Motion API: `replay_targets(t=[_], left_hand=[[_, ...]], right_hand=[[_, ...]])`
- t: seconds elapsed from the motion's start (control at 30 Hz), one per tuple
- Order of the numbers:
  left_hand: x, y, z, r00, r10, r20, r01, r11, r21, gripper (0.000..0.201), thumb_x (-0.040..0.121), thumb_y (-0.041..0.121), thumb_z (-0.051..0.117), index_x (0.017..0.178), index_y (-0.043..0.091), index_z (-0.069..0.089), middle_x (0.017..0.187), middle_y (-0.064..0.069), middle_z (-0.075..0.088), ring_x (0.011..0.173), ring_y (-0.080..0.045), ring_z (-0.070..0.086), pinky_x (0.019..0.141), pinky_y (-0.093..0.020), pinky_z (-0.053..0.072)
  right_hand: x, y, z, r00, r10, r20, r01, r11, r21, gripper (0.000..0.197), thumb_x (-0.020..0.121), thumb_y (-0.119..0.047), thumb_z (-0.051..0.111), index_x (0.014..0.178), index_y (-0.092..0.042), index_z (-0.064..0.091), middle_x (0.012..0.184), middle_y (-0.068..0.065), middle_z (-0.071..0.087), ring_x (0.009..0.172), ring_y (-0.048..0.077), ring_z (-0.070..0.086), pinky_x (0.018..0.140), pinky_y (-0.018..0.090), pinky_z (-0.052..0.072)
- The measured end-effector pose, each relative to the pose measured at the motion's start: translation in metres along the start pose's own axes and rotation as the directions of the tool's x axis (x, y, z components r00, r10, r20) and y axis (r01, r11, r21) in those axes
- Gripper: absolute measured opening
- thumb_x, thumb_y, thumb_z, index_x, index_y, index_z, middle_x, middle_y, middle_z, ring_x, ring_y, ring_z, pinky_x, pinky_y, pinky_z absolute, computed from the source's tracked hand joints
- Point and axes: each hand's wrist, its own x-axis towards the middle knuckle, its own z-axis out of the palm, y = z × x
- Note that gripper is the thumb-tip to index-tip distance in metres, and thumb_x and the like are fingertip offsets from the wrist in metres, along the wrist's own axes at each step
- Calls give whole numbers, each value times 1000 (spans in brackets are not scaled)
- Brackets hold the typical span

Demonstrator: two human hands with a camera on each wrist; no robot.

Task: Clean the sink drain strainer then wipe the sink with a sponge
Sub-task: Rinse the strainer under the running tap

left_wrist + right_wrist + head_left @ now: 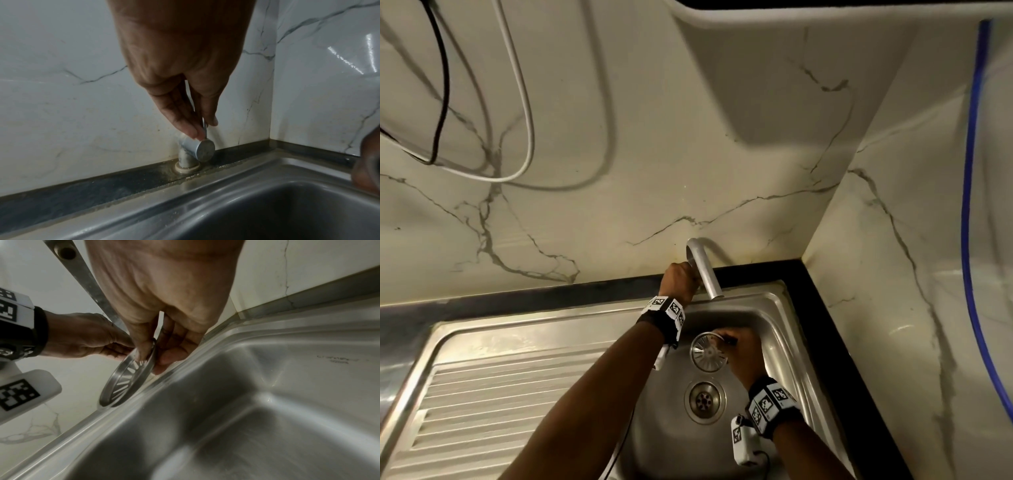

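My right hand [736, 346] [152, 356] pinches the round steel drain strainer [708, 351] [125, 382] by its rim, holding it tilted over the sink basin [787, 359] [267, 386] under the faucet spout [703, 270]. The open drain hole [703, 401] lies below it in the basin floor. My left hand [679, 281] [200, 128] reaches to the back ledge and pinches the thin faucet lever [204, 129] above the valve cap [202, 150]. No water runs from the spout. No sponge is in view.
A ribbed steel drainboard [500, 394] stretches left of the basin. Marble walls meet in a corner at the right behind a black counter edge [822, 308]. White and black cables [524, 102] hang on the wall, and a blue hose [971, 171] runs down the right.
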Motion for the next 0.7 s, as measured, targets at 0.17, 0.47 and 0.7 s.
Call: replay_targets(t=[0.17, 0.47, 0.7], left_hand=[[1, -4, -2, 1000, -2, -21, 1, 1000, -27, 13, 80, 13, 72, 82, 1, 73, 81, -13, 71, 67, -25, 65, 57, -25, 41], [-1, -18, -3, 999, -41, -11, 39, 983, -182, 5, 76, 4, 76, 73, 6, 79, 67, -11, 73, 64, -23, 71, 64, -32, 58], [-11, -29, -5, 1000, 7, 1, -7, 977, -212, 2, 80, 12, 78, 78, 13, 77, 65, -3, 73, 62, -17, 72, 68, -37, 62]], right_hand=[[5, -2, 5, 1000, -5, 0, 5, 1000, 12, 11, 82, -15, 75, 88, -24, 79, 81, -9, 76, 83, 10, 72, 77, 36, 59], [11, -10, 8, 1000, -5, -10, 5, 1000, 3, 24, 82, -15, 75, 85, -39, 75, 82, -13, 76, 82, 6, 72, 77, 32, 59], [20, 3, 11, 998, 52, -43, -56, 994, -95, 18, 79, -37, 73, 93, -26, 79, 82, -9, 76, 79, 1, 71, 76, 37, 60]])
